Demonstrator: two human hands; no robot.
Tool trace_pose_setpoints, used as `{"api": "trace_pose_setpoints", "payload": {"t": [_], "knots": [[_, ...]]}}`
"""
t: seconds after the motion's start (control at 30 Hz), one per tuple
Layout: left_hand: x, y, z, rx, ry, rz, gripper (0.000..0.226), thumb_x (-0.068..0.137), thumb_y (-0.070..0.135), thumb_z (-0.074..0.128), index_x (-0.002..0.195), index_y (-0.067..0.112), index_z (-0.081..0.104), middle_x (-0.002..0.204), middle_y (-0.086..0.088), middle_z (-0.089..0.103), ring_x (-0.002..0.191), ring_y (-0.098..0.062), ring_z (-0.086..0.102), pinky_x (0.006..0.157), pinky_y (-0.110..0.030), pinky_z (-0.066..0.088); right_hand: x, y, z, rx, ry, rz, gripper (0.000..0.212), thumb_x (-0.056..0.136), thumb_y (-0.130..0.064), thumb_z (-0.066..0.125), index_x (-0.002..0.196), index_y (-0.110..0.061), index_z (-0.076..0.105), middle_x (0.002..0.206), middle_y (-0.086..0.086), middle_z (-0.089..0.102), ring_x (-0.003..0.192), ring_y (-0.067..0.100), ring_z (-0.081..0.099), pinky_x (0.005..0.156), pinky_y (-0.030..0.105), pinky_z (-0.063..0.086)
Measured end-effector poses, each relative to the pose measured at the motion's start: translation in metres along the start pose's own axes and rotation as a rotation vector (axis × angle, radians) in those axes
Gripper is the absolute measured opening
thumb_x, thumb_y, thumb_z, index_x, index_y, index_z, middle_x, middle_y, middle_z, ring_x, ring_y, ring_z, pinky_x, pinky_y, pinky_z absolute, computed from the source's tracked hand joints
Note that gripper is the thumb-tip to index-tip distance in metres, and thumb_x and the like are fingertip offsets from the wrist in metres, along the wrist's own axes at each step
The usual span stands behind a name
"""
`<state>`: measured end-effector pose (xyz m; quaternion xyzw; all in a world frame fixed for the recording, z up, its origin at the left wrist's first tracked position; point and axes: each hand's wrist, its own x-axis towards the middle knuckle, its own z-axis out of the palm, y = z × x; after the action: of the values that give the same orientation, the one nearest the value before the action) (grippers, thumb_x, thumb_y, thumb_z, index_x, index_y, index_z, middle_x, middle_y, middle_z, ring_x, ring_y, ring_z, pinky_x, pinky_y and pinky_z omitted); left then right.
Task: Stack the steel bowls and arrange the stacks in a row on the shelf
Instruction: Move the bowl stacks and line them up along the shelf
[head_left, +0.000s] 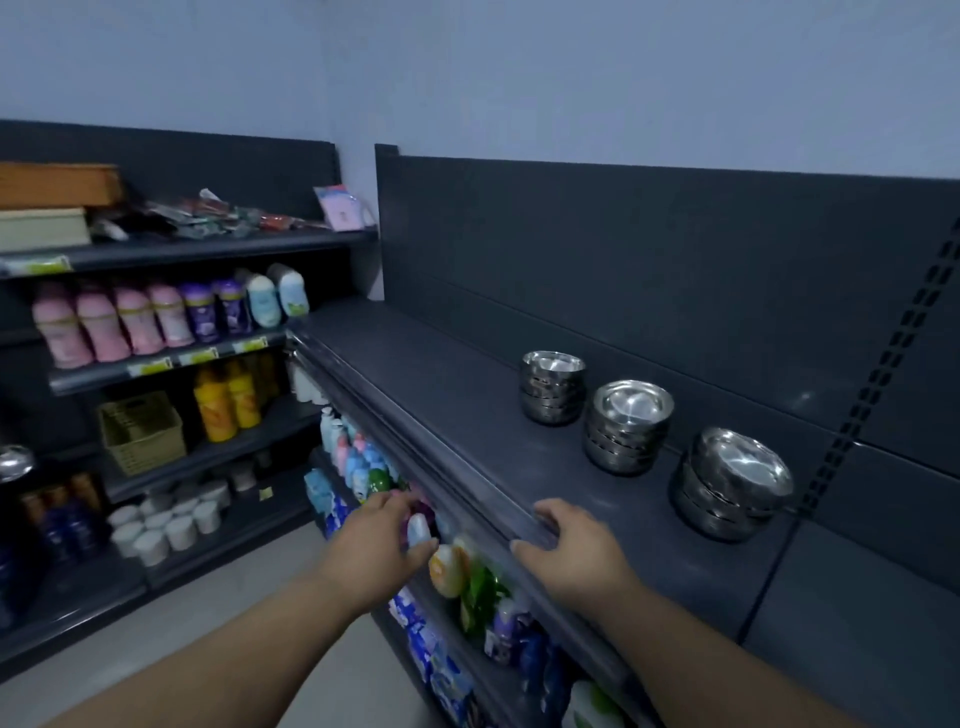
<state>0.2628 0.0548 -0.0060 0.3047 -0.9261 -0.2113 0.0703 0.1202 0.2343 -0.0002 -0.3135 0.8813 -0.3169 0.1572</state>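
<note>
Three stacks of steel bowls stand in a row along the back of the dark top shelf: a far stack, a middle stack and a near stack. My right hand rests on the shelf's front edge, fingers spread, holding nothing, well short of the bowls. My left hand hangs below the shelf edge in front of the bottles on the lower shelf, fingers apart and empty.
Lower shelves under the bowls hold coloured bottles and blue packets. A second shelving unit at left carries pink bottles, orange bottles, a woven basket and white cups. A steel bowl shows at the far left.
</note>
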Motion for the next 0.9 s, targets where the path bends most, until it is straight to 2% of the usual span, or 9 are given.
{"api": "trace_pose_setpoints", "payload": {"t": [0.13,0.27,0.47,0.57,0.7,0.8,0.9], "knots": [[0.075,0.0,0.002,-0.031,-0.005,0.017,0.069,0.088,0.051,0.057,0.146,0.023,0.033,0.147,-0.001,0.038,0.132,-0.017,0.041,0.106,-0.026,0.035,0.072,0.003,-0.007,-0.003,0.008,0.022,0.06,0.085,-0.045,0.064,0.138,-0.024,0.047,0.139,-0.002,0.046,0.127,0.017,0.048,0.104,0.033,0.043],[0.141,0.005,0.008,-0.053,-0.038,0.03,0.071,0.088,0.052,0.058,0.147,0.023,0.032,0.149,-0.001,0.035,0.131,-0.019,0.043,0.109,-0.027,0.034,0.131,0.01,-0.01,-0.01,0.016,0.075,0.066,0.083,-0.047,0.067,0.14,-0.023,0.045,0.145,-0.002,0.043,0.13,0.015,0.046,0.107,0.029,0.039],[0.229,0.005,0.024,-0.101,-0.102,0.121,0.069,0.088,0.05,0.058,0.146,0.023,0.033,0.148,0.0,0.036,0.135,-0.016,0.038,0.11,-0.021,0.028,0.192,0.015,0.002,0.028,0.066,0.191,0.08,0.083,-0.046,0.069,0.148,-0.016,0.032,0.149,0.006,0.039,0.135,0.019,0.042,0.107,0.023,0.031],[0.276,0.004,0.036,-0.112,-0.177,0.204,0.07,0.087,0.051,0.059,0.146,0.025,0.033,0.148,0.0,0.036,0.135,-0.016,0.038,0.111,-0.024,0.03,0.217,0.018,0.011,0.055,0.11,0.275,0.091,0.082,-0.046,0.07,0.151,-0.01,0.024,0.153,0.008,0.036,0.139,0.02,0.037,0.112,0.023,0.028],[0.337,0.003,0.049,-0.115,-0.285,0.326,0.077,0.084,0.053,0.062,0.148,0.026,0.028,0.152,-0.001,0.032,0.137,-0.015,0.034,0.112,-0.025,0.028,0.245,0.018,0.019,0.123,0.232,0.398,0.099,0.077,-0.044,0.076,0.151,-0.012,0.02,0.152,0.005,0.04,0.137,0.019,0.041,0.109,0.021,0.031],[0.379,0.007,0.05,-0.199,-0.391,0.431,0.09,0.079,0.055,0.067,0.151,0.026,0.021,0.155,0.002,0.027,0.141,-0.012,0.027,0.113,-0.021,0.022,0.26,0.009,0.022,0.2,0.371,0.451,0.1,0.072,-0.036,0.082,0.149,-0.018,0.021,0.139,-0.001,0.053,0.125,0.013,0.05,0.092,0.012,0.032],[0.411,0.016,0.048,-0.363,-0.521,0.509,0.101,0.072,0.056,0.073,0.151,0.028,0.017,0.152,0.012,0.028,0.142,-0.01,0.025,0.11,-0.019,0.023,0.274,0.003,0.024,0.283,0.501,0.471,0.109,0.066,-0.033,0.087,0.15,-0.025,0.017,0.127,-0.007,0.056,0.114,0.005,0.05,0.093,0.012,0.033]]}}
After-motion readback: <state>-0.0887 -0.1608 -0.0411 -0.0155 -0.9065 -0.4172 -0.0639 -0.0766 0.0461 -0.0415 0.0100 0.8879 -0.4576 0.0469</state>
